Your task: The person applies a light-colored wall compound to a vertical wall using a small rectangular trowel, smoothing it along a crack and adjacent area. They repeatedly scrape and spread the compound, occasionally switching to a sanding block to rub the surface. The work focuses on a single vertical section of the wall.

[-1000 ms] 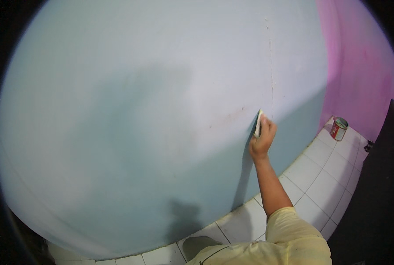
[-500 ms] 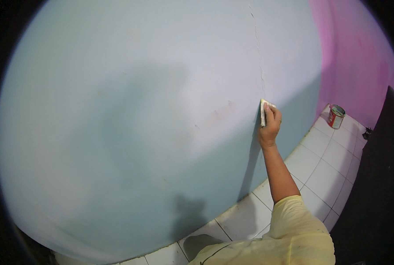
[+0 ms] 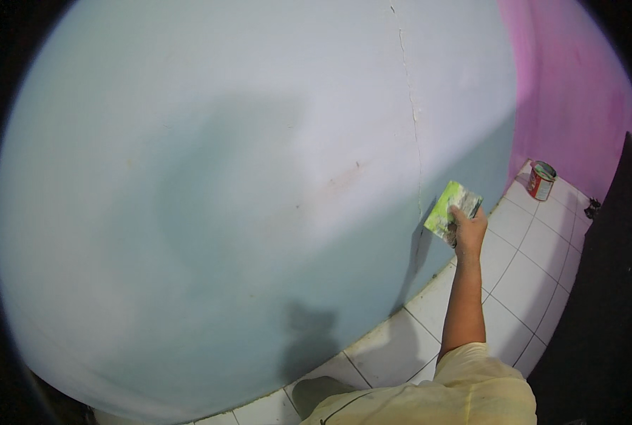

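My right hand (image 3: pixel 471 232) is closed round a flat, square, lime-green putty spreader (image 3: pixel 440 214), smeared with whitish and dark residue. My thumb lies on its face. The spreader is beside the lower end of a thin, jagged vertical crack (image 3: pixel 415 117) in the pale blue-white wall (image 3: pixel 259 234). Whether its edge touches the wall, I cannot tell. A shadow of the hand and arm falls on the wall just left of the spreader. My left hand is out of view.
A pink wall (image 3: pixel 574 92) meets the pale one at the right. In that corner an open red tin can (image 3: pixel 541 183) stands on white floor tiles (image 3: pixel 521 283), with a small dark object (image 3: pixel 592 208) nearby. A large black shape (image 3: pixel 606 304) fills the right side.
My right hand has moved down and to the right along the crack. The spreader has turned from nearly edge-on to showing its green face. More of the crack shows above it.
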A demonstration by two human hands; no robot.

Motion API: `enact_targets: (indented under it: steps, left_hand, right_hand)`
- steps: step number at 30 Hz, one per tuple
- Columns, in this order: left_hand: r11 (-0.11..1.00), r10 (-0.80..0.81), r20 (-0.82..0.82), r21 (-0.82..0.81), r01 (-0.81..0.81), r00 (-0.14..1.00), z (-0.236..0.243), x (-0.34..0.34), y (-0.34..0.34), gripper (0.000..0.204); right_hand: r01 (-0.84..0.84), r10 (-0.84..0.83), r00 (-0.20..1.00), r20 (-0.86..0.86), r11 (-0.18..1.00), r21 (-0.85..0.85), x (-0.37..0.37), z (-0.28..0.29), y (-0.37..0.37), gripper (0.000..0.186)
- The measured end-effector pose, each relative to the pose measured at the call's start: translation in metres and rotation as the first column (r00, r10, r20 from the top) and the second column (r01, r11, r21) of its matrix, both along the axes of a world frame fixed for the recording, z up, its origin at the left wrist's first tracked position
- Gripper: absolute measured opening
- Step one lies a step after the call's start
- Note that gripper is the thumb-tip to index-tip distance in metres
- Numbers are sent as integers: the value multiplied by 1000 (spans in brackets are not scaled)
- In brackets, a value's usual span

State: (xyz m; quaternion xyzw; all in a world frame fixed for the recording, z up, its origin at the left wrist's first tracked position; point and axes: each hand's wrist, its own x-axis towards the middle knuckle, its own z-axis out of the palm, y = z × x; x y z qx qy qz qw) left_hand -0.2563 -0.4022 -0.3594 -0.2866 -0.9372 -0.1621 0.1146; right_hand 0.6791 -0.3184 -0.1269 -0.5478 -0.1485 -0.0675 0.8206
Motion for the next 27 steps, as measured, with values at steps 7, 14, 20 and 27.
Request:
enact_targets:
  steps: [7,14,20,27]
  left_hand:
    - [1000,-9,-5,-28,9,1000,10,7,-4,33]
    - [999,-27,-29,-47,25,999,16,7,0,38]
    - [997,-22,-48,-69,18,999,24,7,-3,42]
    - [993,-72,-32,-101,69,997,15,3,14,46]
  right_hand:
    - [382,-348,477,807,909,167,-17,195,8,26]
    - [348,-233,441,867,935,74,22,219,55,36]
    - [404,-173,564,808,911,-87,-26,12,40,34]
    - [252,394,790,470,490,-835,-6,-151,-39,35]
